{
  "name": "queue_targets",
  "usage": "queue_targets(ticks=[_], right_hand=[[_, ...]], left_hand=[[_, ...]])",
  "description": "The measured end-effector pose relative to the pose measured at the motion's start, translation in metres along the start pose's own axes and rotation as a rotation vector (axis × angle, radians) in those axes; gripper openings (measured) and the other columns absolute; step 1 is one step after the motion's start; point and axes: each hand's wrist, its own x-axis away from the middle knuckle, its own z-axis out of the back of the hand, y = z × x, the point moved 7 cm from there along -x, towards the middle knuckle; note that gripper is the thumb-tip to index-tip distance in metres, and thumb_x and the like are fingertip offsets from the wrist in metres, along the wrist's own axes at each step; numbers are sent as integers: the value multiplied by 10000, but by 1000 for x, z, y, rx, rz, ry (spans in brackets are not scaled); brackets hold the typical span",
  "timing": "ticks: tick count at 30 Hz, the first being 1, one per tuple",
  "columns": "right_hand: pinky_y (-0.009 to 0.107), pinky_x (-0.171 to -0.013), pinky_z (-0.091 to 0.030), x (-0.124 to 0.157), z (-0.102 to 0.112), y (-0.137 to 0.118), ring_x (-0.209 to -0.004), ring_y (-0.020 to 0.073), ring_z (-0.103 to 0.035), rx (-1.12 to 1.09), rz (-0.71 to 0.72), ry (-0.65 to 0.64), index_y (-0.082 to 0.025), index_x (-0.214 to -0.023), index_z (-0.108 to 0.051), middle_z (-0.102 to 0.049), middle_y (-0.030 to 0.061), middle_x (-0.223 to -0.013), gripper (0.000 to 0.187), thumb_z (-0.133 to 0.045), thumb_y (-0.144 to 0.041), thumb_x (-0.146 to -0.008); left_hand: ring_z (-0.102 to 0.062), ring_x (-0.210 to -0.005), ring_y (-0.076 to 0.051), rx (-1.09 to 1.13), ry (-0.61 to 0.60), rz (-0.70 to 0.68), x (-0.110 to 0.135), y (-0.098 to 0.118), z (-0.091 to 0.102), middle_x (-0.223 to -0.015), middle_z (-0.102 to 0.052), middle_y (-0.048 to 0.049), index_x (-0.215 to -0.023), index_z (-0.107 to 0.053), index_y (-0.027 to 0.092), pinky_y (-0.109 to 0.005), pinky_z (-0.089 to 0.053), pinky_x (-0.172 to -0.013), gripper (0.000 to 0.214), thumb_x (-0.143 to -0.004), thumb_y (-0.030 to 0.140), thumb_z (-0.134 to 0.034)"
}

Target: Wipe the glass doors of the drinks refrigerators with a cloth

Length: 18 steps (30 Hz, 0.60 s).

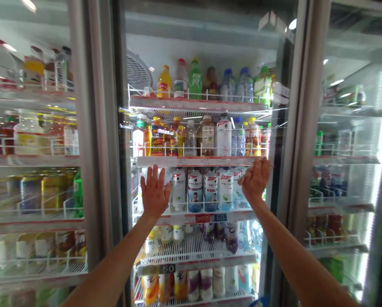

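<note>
My left hand (154, 194) is raised with its palm forward and fingers apart, holding nothing. It appears to rest on or close to the glass door (197, 38) of a drinks fridge, level with the third shelf. My right hand (257, 181) is up at the door's right side, its fingers bent against a small crumpled pale cloth (241, 180) that is mostly hidden. Behind the glass, between my hands, stand white-labelled bottles (195, 189). Whether either palm touches the glass is hard to tell.
Inside are wire shelves with price strips (206, 161), bearing colourful bottles such as a green one (195, 80). Metal door frames (97, 128) stand left and right. Neighbouring fridge sections hold cans (53, 192) and more bottles. Reflected lights show on the glass.
</note>
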Motion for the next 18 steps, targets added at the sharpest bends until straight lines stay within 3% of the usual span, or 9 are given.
queue_targets(ticks=[3,5,7,9,12,14,16,18], right_hand=[[537,-1071,-304,16,-13,-73,-1384,264,-194,-157,239,-189,-218,-1377,-352,-308,93,-1464,518,-401,-200,-862],[499,-1088,-299,29,-20,-104,-1393,236,-171,-213,382,-340,-231,-1335,-412,-344,66,-1450,483,-430,-207,-853],[487,-1085,-306,31,-18,-98,-1389,229,-184,-193,418,-373,-231,-1313,-437,-377,69,-1431,462,-441,-215,-851],[508,-1068,-318,21,-10,-60,-1378,242,-218,-133,357,-292,-223,-1329,-414,-380,89,-1425,476,-429,-216,-854],[553,-1042,-324,-4,-2,10,-1353,278,-271,-27,151,-134,-195,-1371,-360,-354,131,-1431,507,-393,-232,-866],[565,-1043,-313,-15,-2,30,-1345,295,-280,27,9,-47,-181,-1390,-336,-331,151,-1439,519,-370,-249,-877],[564,-1051,-304,-17,-8,9,-1354,295,-259,15,-27,-13,-192,-1406,-306,-297,137,-1459,531,-362,-243,-880],[553,-1067,-296,-10,-21,-44,-1377,278,-208,-62,74,-86,-224,-1415,-279,-264,92,-1481,552,-377,-224,-872]], left_hand=[[-130,-1395,-214,-12,14,-11,1,0,0,-1489,-211,-99,-1437,-181,227,-456,-109,-1137,595,-893,289,-413],[-136,-1395,-211,-19,17,-20,0,0,0,-1489,-215,-98,-1436,-184,231,-455,-115,-1136,595,-893,292,-418],[-144,-1393,-208,-23,7,-27,1,-1,2,-1489,-219,-94,-1437,-180,240,-449,-123,-1136,599,-893,297,-423],[-149,-1392,-206,-28,-18,-36,3,-3,3,-1488,-222,-90,-1437,-176,247,-439,-132,-1137,601,-894,303,-426],[-140,-1392,-203,-28,-56,-73,7,-5,4,-1491,-215,-82,-1439,-164,250,-425,-138,-1139,609,-894,315,-428],[-133,-1392,-203,-26,-64,-86,10,-6,4,-1494,-206,-79,-1441,-150,252,-426,-132,-1142,618,-893,313,-428],[-136,-1391,-204,-22,-61,-80,11,-8,3,-1493,-205,-76,-1442,-144,255,-428,-121,-1145,624,-891,304,-431],[-142,-1390,-203,-3,-56,-73,11,-9,2,-1490,-215,-72,-1440,-158,260,-426,-114,-1148,618,-888,300,-434]])
